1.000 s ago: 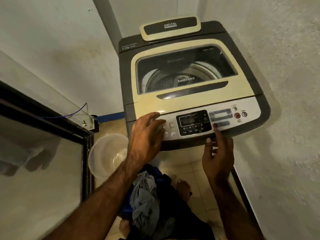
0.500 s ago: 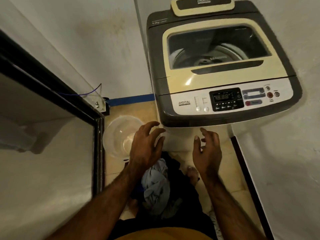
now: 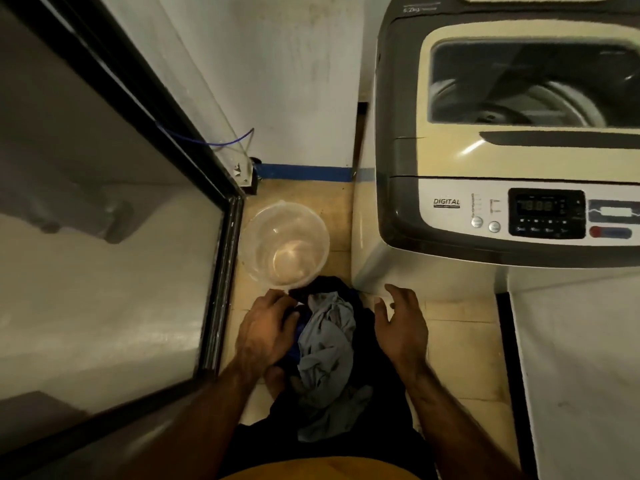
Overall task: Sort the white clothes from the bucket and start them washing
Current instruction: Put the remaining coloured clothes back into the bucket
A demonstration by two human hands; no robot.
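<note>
A top-loading washing machine (image 3: 450, 161) stands at the right with its cream lid down; its control panel (image 3: 547, 214) shows a lit display. On the floor below me lies a heap of clothes: a grey garment (image 3: 325, 351) on top of dark blue and black ones (image 3: 329, 287). My left hand (image 3: 268, 329) rests on the left side of the heap, fingers bent against the dark cloth. My right hand (image 3: 401, 323) hovers to the right of the heap, fingers spread, holding nothing. A clear plastic bucket (image 3: 313, 225) stands empty just beyond the heap.
A black-framed glass door (image 3: 221, 271) runs along the left. White walls close in at the back and right. A thin blue wire (image 3: 225, 142) hangs near the door corner. The tiled floor strip between door and machine is narrow.
Both hands left the machine's control panel and dropped to the clothes heap on the floor. My view tilted down and left; the machine now sits at the upper right.
</note>
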